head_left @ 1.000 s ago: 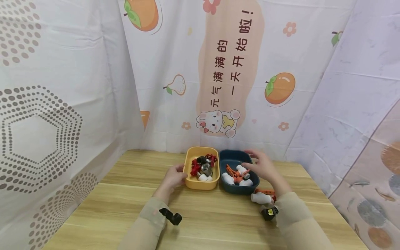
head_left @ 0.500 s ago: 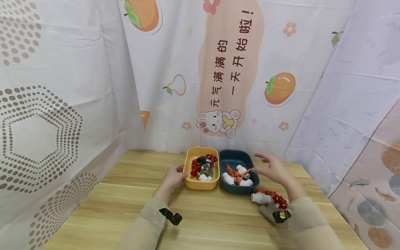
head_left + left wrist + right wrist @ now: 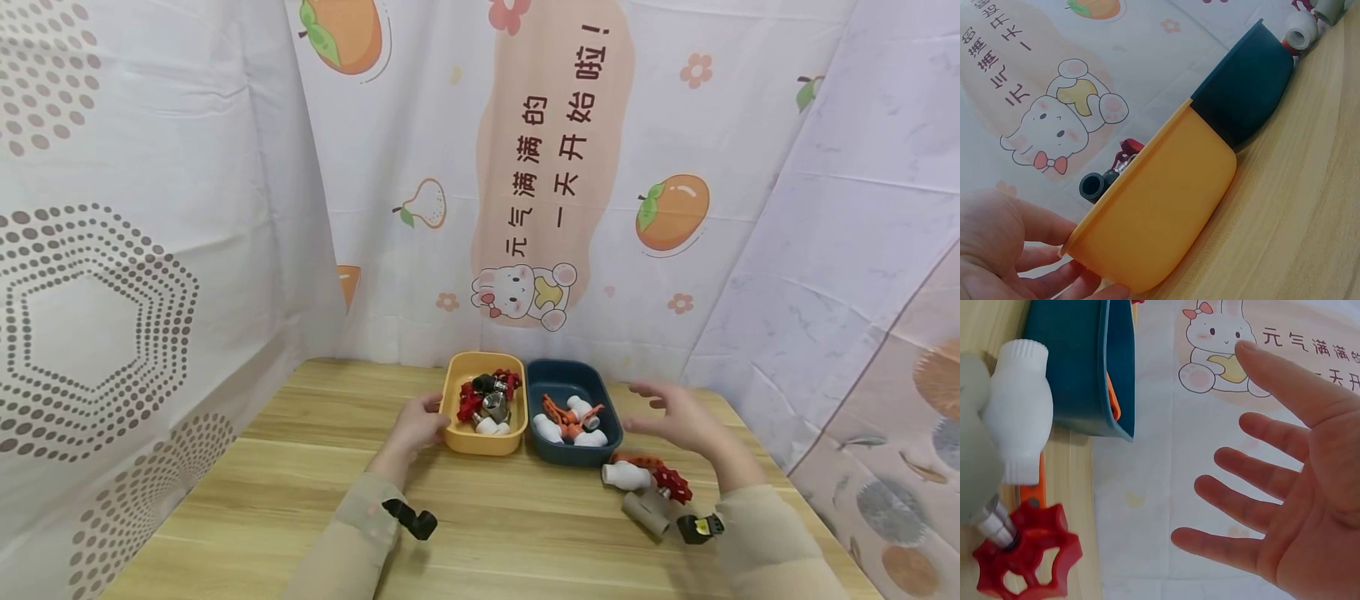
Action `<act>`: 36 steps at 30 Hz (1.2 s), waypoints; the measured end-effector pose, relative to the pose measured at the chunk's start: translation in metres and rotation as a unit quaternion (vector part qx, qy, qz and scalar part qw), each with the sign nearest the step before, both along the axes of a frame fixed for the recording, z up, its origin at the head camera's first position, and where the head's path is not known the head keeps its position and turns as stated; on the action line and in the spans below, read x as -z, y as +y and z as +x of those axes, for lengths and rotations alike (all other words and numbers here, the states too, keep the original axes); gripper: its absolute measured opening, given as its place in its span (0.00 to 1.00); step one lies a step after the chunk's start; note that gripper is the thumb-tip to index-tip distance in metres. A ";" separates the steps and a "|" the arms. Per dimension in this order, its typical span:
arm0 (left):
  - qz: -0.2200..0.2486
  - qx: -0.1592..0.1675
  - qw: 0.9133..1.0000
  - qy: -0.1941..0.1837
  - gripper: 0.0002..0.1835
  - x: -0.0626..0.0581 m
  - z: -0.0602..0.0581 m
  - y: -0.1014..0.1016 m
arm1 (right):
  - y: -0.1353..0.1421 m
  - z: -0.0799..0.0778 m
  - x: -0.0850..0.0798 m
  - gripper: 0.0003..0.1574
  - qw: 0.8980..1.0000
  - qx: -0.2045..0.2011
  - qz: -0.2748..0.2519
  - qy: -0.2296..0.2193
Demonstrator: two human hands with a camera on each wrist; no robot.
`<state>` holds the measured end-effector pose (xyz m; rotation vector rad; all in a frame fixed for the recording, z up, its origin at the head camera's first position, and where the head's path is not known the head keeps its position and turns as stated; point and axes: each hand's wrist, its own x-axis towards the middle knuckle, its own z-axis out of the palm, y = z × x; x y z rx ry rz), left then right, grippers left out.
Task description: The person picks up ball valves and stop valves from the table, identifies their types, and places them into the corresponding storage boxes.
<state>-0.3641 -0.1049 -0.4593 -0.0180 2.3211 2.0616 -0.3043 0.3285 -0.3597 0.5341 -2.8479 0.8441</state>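
My left hand [image 3: 415, 423] is at the left side of a yellow bin [image 3: 483, 446]; in the left wrist view its relaxed fingers [image 3: 1054, 228] touch the bin's rim and end wall. Inside lie red handwheels [image 3: 470, 402], a black elbow fitting [image 3: 483, 383], a metal fitting [image 3: 495, 406] and a white piece [image 3: 492, 427]. To the right of a blue bin [image 3: 573, 456], my right hand [image 3: 675, 418] hovers with nothing in it, fingers spread in the right wrist view. White valves [image 3: 547, 428] with orange handles [image 3: 555, 411] fill the blue bin's near half.
By the blue bin's near right corner, a white valve [image 3: 626, 476] with an orange lever [image 3: 637, 460] lies on the wooden table [image 3: 510, 533]. Against it is a grey valve [image 3: 647, 514] with a red handwheel [image 3: 673, 483]. A printed curtain [image 3: 420, 292] hangs behind the bins.
My right hand has drawn away from over the blue bin's right rim, rightward and nearer, uncovering the grey valve and its red handwheel. The left hand and both bins have stayed in place.
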 end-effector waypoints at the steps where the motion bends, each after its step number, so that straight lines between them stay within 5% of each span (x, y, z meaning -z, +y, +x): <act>1: 0.000 -0.001 1.000 0.000 0.33 0.000 0.000 0.000 | 0.001 0.001 0.000 0.47 1.000 -0.002 0.004 -0.004; 18: -0.004 0.001 1.000 0.008 0.33 -0.001 0.001 0.000 | 0.025 0.017 0.010 0.42 0.998 -0.034 0.004 -0.058; 26: 0.000 0.000 1.000 0.006 0.33 -0.001 0.001 0.001 | 0.036 0.023 0.014 0.43 0.989 -0.016 -0.011 -0.149; 36: -0.002 0.001 1.000 0.003 0.32 -0.001 0.002 0.001 | 0.046 0.024 0.027 0.38 0.978 -0.001 -0.037 -0.204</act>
